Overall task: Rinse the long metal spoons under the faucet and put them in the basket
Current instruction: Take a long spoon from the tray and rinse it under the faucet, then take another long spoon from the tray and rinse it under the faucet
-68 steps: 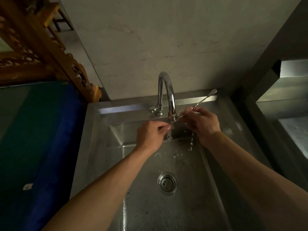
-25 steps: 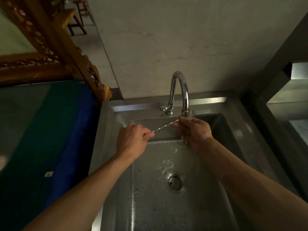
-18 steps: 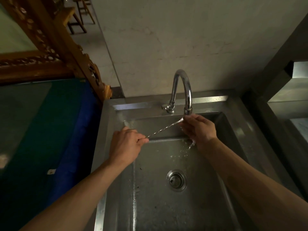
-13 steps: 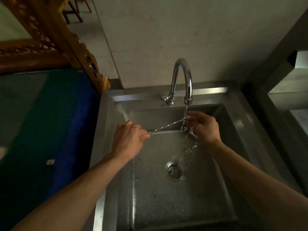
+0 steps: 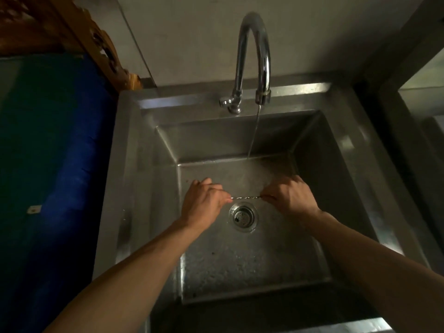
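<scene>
A long metal spoon (image 5: 245, 197) with a twisted stem lies level between my two hands, low in the steel sink (image 5: 341, 150), just above the drain (image 5: 243, 217). My left hand (image 5: 204, 203) pinches its left end and my right hand (image 5: 289, 199) grips its right end; both ends are hidden in my fingers. The curved chrome faucet (image 5: 254, 56) stands at the sink's back rim, with a thin stream of water (image 5: 254, 131) running down behind the spoon, not onto it. No basket is in view.
A blue and green surface (image 5: 52, 145) borders the sink on the left, with carved wooden furniture (image 5: 79, 30) behind it. A steel counter (image 5: 422, 97) lies to the right. A plain wall rises behind the faucet.
Both hands have lowered the spoon from under the spout, out of the stream, down toward the drain. The spoon went from tilted to level. The view tipped downward.
</scene>
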Tool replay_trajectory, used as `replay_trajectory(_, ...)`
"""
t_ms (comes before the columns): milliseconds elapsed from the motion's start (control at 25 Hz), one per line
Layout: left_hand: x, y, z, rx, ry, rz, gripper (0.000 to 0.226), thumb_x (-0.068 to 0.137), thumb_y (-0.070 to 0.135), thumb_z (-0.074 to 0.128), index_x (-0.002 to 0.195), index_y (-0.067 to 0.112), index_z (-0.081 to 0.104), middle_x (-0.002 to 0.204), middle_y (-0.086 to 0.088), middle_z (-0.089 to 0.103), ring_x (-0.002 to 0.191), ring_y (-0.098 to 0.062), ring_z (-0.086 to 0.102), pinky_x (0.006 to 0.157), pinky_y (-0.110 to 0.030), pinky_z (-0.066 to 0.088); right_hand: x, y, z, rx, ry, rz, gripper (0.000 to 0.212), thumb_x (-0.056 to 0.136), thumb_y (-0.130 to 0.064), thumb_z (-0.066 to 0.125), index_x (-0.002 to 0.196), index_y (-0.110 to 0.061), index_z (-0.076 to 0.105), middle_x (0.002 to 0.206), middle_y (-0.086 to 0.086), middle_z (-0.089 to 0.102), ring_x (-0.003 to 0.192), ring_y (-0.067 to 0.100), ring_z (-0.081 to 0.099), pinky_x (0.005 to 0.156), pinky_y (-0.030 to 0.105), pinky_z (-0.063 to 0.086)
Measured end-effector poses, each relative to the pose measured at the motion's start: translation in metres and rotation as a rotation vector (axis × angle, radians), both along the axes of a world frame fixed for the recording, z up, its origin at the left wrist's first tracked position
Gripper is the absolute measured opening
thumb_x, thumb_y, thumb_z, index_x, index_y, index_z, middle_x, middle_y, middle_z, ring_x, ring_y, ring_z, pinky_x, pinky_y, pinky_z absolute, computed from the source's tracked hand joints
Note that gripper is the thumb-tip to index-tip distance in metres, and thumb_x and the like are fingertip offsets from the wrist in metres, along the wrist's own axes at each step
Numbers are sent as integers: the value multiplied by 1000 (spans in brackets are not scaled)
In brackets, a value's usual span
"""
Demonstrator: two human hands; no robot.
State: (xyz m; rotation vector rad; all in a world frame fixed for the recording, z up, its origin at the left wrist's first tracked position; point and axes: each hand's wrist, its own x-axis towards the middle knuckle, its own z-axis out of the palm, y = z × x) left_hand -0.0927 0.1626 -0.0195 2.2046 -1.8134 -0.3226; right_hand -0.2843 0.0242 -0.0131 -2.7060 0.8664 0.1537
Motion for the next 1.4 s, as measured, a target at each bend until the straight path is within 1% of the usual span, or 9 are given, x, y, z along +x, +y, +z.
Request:
replay_trajectory(120, -17, 7, -52, 165, -59, -42, 21, 88, 40, 53, 99, 32, 70, 92, 8, 71, 92, -17, 54, 78, -33, 30, -9, 7, -54, 31, 122, 59, 24, 93, -38, 51, 106, -29, 69, 110, -3, 70, 106, 23, 61, 88, 33, 40)
replay_trajectory(240, -37, 24, -108, 343, -127, -116, 19, 91, 28, 48, 104, 27, 62, 102, 4, 69, 101, -20, 56, 82, -35, 32, -14, 25, -113, 105, 235, 93, 26, 94, -37, 49, 111, -28, 66, 118, 1, 67, 111, 25, 59, 92, 31, 37)
replay_trajectory(400, -53, 44, -168, 554, -113, -143, 16, 90, 23, 51, 103, 24, 62, 107, 1, 62, 102, -22, 61, 87, -35, 33, -21, 51, -181, 236, 370, 171, 20, 95, -30, 51, 110, -28, 64, 117, 5, 66, 103, 24, 63, 87, 35, 46)
replay_trajectory(560, -71, 53, -210, 593, -169, -217, 23, 86, 14, 52, 105, 20, 64, 107, -1, 66, 101, -24, 63, 90, -33, 35, -37, 63, -226, 260, 458, 278, 21, 97, -31, 49, 111, -22, 61, 117, 7, 65, 102, 26, 63, 82, 33, 44)
replay_trajectory(680, -72, 52, -220, 563, -149, -195, 23, 86, 14, 52, 104, 18, 65, 105, -4, 68, 99, -25, 63, 90, -34, 42, -40, 61, -236, 218, 423, 309, 14, 94, -24, 52, 105, -22, 60, 110, 6, 65, 95, 24, 63, 73, 30, 40)
replay_trajectory(840, -69, 50, -220, 600, -120, -203, 24, 86, 15, 54, 107, 17, 64, 109, -6, 67, 102, -27, 62, 88, -34, 46, -43, 66, -239, 139, 404, 319, 15, 93, -23, 54, 107, -22, 59, 110, 5, 64, 96, 24, 61, 74, 33, 41)
replay_trajectory(1080, -68, 46, -182, 485, -84, -121, 16, 89, 27, 53, 102, 22, 60, 106, -2, 61, 104, -23, 56, 86, -34, 41, -45, 56, -196, 175, 229, 47, 31, 93, -38, 49, 117, -24, 61, 120, 4, 63, 108, 25, 58, 84, 34, 42)
replay_trajectory(1240, -60, 13, -103, 169, -87, -10, 20, 81, 36, 62, 95, 22, 65, 93, 0, 64, 94, -25, 61, 76, -37, 48, -46, 30, -112, 80, 22, -113, 31, 90, -43, 52, 114, -27, 64, 114, -1, 66, 107, 25, 57, 86, 35, 40)
replay_trajectory(1400, -57, -37, 2, -90, -109, -46, 21, 78, 37, 67, 94, 23, 68, 89, 2, 65, 88, -22, 63, 72, -35, 52, -55, 4, 5, -93, -121, -228, 27, 92, -43, 52, 110, -27, 66, 107, -1, 66, 102, 26, 57, 81, 36, 39)
